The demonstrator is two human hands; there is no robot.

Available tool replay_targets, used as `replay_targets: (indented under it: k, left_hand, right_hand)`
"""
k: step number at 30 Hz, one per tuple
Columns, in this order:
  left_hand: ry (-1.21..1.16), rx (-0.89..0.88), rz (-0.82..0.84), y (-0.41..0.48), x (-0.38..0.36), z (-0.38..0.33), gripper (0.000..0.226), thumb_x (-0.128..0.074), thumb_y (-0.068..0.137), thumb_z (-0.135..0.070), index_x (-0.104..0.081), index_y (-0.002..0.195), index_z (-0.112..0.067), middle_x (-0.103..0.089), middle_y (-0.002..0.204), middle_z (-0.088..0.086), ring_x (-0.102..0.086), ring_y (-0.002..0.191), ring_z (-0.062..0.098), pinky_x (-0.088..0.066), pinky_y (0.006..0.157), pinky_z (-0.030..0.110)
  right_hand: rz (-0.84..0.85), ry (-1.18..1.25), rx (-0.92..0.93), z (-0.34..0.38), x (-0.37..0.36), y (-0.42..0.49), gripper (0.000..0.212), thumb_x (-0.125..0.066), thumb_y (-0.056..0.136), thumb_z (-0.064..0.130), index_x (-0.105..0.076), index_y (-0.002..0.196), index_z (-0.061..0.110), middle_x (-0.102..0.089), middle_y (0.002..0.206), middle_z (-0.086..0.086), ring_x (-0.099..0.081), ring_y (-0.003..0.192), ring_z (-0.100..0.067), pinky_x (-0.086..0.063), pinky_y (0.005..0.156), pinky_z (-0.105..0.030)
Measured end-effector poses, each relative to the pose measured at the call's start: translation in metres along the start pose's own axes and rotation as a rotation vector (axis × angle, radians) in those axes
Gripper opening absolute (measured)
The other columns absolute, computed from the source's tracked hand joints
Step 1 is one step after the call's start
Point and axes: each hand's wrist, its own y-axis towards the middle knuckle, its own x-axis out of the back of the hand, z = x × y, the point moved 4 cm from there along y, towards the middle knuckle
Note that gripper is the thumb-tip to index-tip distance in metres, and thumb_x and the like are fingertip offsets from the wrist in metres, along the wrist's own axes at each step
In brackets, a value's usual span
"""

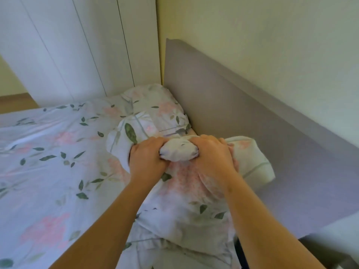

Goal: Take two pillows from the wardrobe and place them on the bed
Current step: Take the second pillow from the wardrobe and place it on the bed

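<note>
Two floral pillows lie at the head of the bed [38, 171]. The far pillow [155, 109] rests in the corner against the grey headboard [223, 105]. The near pillow [186, 202] lies in front of me, its far edge bunched into a roll. My left hand [145, 160] grips the left side of that bunched edge. My right hand [211, 156] grips the right side of it, close beside the left one. Both forearms reach in from the bottom of the view.
White wardrobe doors [77, 47] stand shut behind the bed's far corner. A pale yellow wall [272, 35] rises above the headboard. A strip of wooden floor [15, 101] shows at the left. A pale surface [334, 241] sits at the lower right.
</note>
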Motion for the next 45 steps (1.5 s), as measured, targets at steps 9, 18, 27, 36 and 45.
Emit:
replay_targets:
  k: [9, 18, 27, 36, 45]
  left_hand:
    - [0.285, 0.183, -0.168, 0.042, -0.048, -0.005, 0.042, -0.044, 0.079, -0.023, -0.059, 0.118, -0.019, -0.068, 0.117, 0.006, -0.058, 0.116, 0.029, -0.035, 0.102, 0.045]
    - [0.206, 0.403, 0.415, 0.041, -0.133, 0.032, 0.053, -0.036, 0.097, -0.025, -0.013, 0.145, -0.022, -0.007, 0.159, 0.000, -0.006, 0.146, 0.019, -0.017, 0.117, 0.042]
    - [0.100, 0.446, 0.601, 0.017, -0.218, 0.074, 0.045, -0.040, 0.096, -0.025, -0.029, 0.138, -0.018, -0.028, 0.151, 0.003, -0.037, 0.134, 0.027, -0.038, 0.106, 0.046]
    - [0.275, 0.597, 0.662, -0.006, -0.305, 0.157, 0.059, -0.038, 0.092, -0.047, -0.018, 0.143, -0.025, -0.007, 0.157, 0.011, -0.003, 0.145, 0.035, -0.015, 0.117, 0.051]
    - [-0.478, 1.108, 0.523, -0.020, -0.367, 0.205, 0.085, -0.069, 0.076, -0.041, -0.019, 0.143, -0.025, -0.041, 0.143, 0.010, -0.045, 0.125, 0.033, -0.040, 0.104, 0.041]
  right_hand:
    - [-0.110, -0.247, -0.035, -0.055, -0.043, 0.050, 0.060, -0.068, 0.078, 0.020, -0.049, 0.135, 0.018, -0.053, 0.138, -0.010, -0.049, 0.128, -0.036, -0.019, 0.115, -0.047]
    - [0.481, -0.114, -0.192, -0.099, -0.132, 0.031, 0.071, -0.035, 0.098, 0.020, 0.013, 0.147, 0.034, 0.024, 0.157, -0.003, 0.019, 0.145, -0.031, 0.008, 0.117, -0.050]
    - [0.633, 0.008, -0.478, -0.145, -0.196, 0.003, 0.063, -0.038, 0.097, 0.033, -0.003, 0.149, 0.034, 0.011, 0.160, -0.002, 0.007, 0.148, -0.028, -0.003, 0.118, -0.049]
    - [0.551, 0.163, -0.969, -0.219, -0.288, -0.008, 0.082, -0.048, 0.088, 0.053, 0.001, 0.149, 0.029, 0.010, 0.159, -0.010, -0.001, 0.145, -0.035, -0.017, 0.112, -0.062]
    - [0.200, 0.401, -1.068, -0.249, -0.331, 0.005, 0.088, -0.069, 0.081, 0.036, -0.011, 0.147, 0.030, -0.040, 0.136, -0.024, -0.047, 0.117, -0.041, -0.042, 0.093, -0.048]
